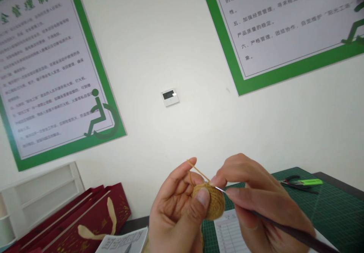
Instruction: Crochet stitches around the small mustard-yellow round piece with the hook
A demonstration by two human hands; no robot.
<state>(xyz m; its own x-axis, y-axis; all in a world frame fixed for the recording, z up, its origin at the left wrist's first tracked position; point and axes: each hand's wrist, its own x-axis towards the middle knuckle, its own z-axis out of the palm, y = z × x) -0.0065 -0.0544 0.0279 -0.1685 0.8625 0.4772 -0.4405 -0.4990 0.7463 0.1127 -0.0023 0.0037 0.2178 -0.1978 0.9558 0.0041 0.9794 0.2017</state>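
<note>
Between the thumb and fingers of my left hand point(178, 207) is a round mustard-yellow crochet piece point(215, 206). A strand of yarn point(200, 172) runs from my raised left index finger down to the top edge of the piece. My right hand point(256, 200) grips a crochet hook point(273, 222) with a dark handle and a thin metal shaft. The hook's tip meets the upper edge of the piece, where the right fingertips partly hide it. More mustard yarn shows below my left hand, mostly covered.
A green cutting mat point(335, 207) covers the table, with dark-handled pliers point(295, 185) and a bright green tool point(311, 182) at its back. Printed paper point(227, 230) lies beneath my hands. Dark red gift bags point(93, 215) and a booklet point(122, 241) are at left. Posters hang behind.
</note>
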